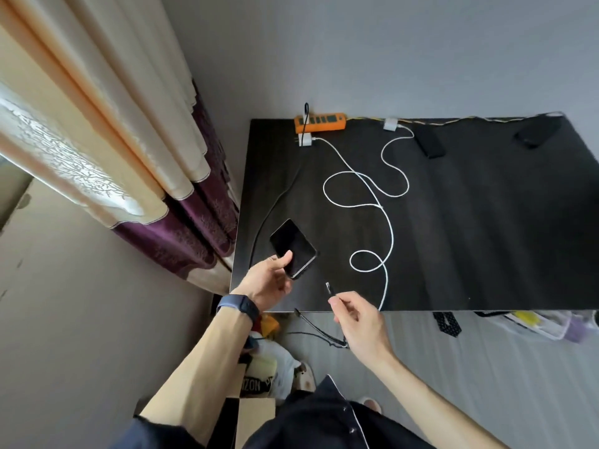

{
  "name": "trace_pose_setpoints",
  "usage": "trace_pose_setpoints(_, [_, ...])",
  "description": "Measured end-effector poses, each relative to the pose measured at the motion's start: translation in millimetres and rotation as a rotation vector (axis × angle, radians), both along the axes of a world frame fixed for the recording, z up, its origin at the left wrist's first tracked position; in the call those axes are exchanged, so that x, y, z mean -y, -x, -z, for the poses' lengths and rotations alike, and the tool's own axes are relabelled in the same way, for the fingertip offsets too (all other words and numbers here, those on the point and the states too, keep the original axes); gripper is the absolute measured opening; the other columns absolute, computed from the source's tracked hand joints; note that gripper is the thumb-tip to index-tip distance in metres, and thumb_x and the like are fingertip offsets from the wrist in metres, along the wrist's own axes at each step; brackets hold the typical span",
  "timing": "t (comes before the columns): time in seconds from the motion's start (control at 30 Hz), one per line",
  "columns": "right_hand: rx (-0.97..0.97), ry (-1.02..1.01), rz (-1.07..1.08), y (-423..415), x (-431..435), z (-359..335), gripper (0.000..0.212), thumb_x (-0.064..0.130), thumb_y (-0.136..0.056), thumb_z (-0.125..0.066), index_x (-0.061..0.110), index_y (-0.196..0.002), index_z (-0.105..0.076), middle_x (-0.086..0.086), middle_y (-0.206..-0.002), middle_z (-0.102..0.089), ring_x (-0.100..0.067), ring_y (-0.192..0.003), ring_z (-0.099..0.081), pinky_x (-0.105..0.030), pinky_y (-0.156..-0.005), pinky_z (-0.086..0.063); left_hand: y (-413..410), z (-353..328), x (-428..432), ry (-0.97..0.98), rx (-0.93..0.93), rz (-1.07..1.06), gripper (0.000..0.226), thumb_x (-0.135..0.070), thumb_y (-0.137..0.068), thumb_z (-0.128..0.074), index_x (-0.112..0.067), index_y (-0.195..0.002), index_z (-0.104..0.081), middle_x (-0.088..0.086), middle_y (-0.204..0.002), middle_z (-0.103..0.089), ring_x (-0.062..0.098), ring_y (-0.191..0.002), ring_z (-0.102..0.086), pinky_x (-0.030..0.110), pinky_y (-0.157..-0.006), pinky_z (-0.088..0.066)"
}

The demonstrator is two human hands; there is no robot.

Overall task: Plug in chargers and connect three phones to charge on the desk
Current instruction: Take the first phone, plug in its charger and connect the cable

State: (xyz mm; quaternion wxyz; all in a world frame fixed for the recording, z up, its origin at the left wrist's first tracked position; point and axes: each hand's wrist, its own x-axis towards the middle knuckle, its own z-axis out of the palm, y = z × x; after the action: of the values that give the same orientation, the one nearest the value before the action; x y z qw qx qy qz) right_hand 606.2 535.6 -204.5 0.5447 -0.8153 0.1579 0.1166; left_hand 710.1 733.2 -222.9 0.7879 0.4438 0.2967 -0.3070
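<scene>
Gripping the slim black glossy-screened phone (293,247) at the dark desk's (470,238) seven o'clock corner, left hand (270,281) steadies it while right hand (355,314) pinches the thin black cable's plug (328,286) just short — first hookup, needing port alignment.

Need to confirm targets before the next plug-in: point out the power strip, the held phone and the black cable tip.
power strip (320,122): head view, middle of its orange body.
held phone (293,246): head view, centre of its dark screen.
black cable tip (328,286): head view, the connector.
</scene>
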Motion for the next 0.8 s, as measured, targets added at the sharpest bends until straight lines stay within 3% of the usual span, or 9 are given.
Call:
trace_pose_setpoints(0.1, [0.059,0.028,0.041,-4,4,-8,0.014,0.027,-0.091,-0.066,0.025,-0.077,-0.067,0.0,-0.067,-0.067,-0.013,-0.06,-0.057,-0.026,-0.062,-0.047,3,-7,10,-0.008,-0.012,0.004,0.024,-0.028,-0.077,-0.079,-0.016,-0.085,-0.06,0.002,-0.065,-0.057,0.01,-0.052,-0.052,0.018,-0.045,-0.039])
trace_pose_setpoints(0.2, [0.117,0.021,0.049,-7,1,-18,0.016,0.026,-0.09,-0.068,0.022,-0.074,-0.067,-0.002,-0.064,-0.066,-0.014,-0.057,-0.056,-0.03,-0.061,-0.047,9,-15,19,0.009,-0.003,0.043,0.033,-0.027,-0.076,-0.079,-0.014,-0.098,-0.058,0.004,-0.067,-0.065,0.01,-0.052,-0.056,0.017,-0.047,-0.042])
trace_pose_setpoints(0.4, [0.135,-0.008,0.071,-5,-6,-25,0.013,0.028,-0.088,-0.07,0.024,-0.076,-0.069,0.003,-0.065,-0.069,-0.017,-0.066,-0.066,-0.035,-0.067,-0.052,18,-24,28,0.025,0.041,0.093,0.029,-0.027,-0.074,-0.082,-0.021,-0.081,-0.054,0.003,-0.073,-0.066,0.011,-0.056,-0.056,0.018,-0.049,-0.042])
trace_pose_setpoints(0.63, [0.167,-0.037,0.061,2,-2,-29,0.014,0.023,-0.089,-0.07,0.025,-0.076,-0.069,0.002,-0.065,-0.069,-0.019,-0.066,-0.066,-0.036,-0.066,-0.053,25,-31,26,0.01,0.082,0.09,0.028,-0.025,-0.081,-0.079,-0.023,-0.082,-0.052,0.002,-0.076,-0.067,0.011,-0.056,-0.055,0.018,-0.049,-0.04])
trace_pose_setpoints(0.8, [0.121,-0.03,0.038,7,1,-28,0.015,0.026,-0.089,-0.069,0.026,-0.075,-0.068,0.006,-0.063,-0.069,-0.005,-0.062,-0.066,-0.032,-0.067,-0.053,37,-34,29,0.002,0.12,0.101,0.028,-0.026,-0.081,-0.079,-0.023,-0.091,-0.053,0.0,-0.073,-0.067,0.01,-0.054,-0.054,0.019,-0.049,-0.04])
